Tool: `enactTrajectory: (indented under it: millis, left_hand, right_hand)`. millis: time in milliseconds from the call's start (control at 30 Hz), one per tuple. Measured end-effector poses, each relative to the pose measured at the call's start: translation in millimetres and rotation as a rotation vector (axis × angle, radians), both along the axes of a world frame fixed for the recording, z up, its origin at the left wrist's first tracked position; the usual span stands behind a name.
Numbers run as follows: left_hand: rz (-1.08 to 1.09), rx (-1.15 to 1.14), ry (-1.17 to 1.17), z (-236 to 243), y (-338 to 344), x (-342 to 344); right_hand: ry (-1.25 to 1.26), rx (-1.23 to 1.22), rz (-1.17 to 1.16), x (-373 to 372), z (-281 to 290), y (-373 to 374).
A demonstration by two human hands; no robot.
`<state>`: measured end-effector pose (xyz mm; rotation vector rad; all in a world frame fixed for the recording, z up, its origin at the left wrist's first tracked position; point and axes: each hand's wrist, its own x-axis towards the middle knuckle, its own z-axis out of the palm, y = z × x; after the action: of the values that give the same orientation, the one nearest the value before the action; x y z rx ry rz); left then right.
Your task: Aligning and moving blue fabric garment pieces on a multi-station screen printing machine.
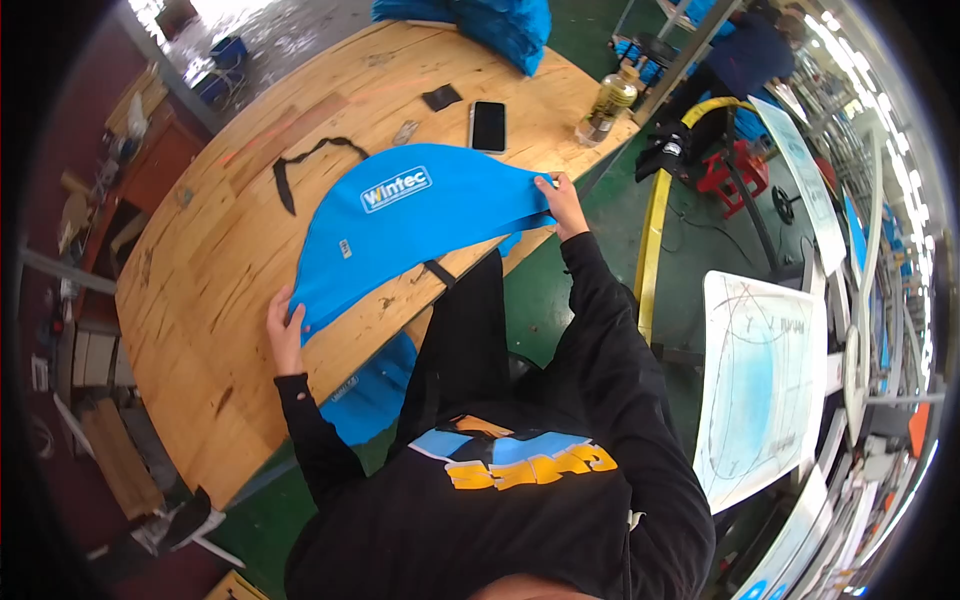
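Observation:
A blue half-moon fabric piece (400, 220) with a white printed logo lies across the near part of the wooden table (220, 270). At its right corner, my right hand (566, 205) pinches the edge between thumb and fingers. My left hand (284, 330) has its fingers closed on the lower left corner. Just beyond the cloth lies a black strap (285, 180), crumpled along its length. Part of another black strap (440, 272) shows at the table's near edge, below the fabric.
A phone (488, 126), a small black patch (440, 97) and a plastic bottle (608, 105) stand or lie farther back. Blue bundles (500, 30) sit at the far edge. More blue fabric (370, 395) hangs below the table. Rightward are a yellow frame (655, 230) and white panels (760, 380).

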<state>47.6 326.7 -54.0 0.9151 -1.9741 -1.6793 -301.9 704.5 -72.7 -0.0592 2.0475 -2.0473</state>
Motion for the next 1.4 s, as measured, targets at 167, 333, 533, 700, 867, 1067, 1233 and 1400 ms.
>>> enactTrajectory:
  millis: [167, 333, 533, 700, 867, 1067, 1233, 1400]
  left_hand:
    - [-0.058, -0.043, -0.123, -24.2, -11.1, 8.4]
    - [-0.097, -0.039, -0.284, -14.9, -14.2, 22.5]
    - [0.006, -1.130, -0.667, 16.7, 27.6, -0.8]
    - [-0.273, -1.278, -0.086, 32.1, 96.4, -74.3]
    - [-0.633, -1.340, 0.098, 26.3, 207.1, -151.2]
    - [-0.750, -1.426, 0.026, -5.0, 251.4, -202.2]
    - [-0.706, -1.530, -0.089, -16.9, 253.2, -198.1]
    - [-0.680, -1.569, -0.117, -17.5, 256.6, -200.0]
  right_hand:
    - [0.269, 0.050, -0.075, -15.7, -18.7, 42.7]
    - [0.193, -0.023, -0.091, -2.6, -25.8, 75.1]
    - [0.261, 0.064, -0.258, 36.9, -41.8, 112.4]
    - [0.573, 0.984, -0.338, 119.9, -82.4, 162.0]
    - [0.618, 1.066, -0.305, 197.8, -75.1, 154.5]
    - [0.631, 1.124, -0.268, 209.0, -70.8, 155.2]
    - [0.561, 1.210, -0.149, 211.7, -66.9, 157.2]
    - [0.527, 1.254, -0.109, 209.6, -67.8, 154.2]
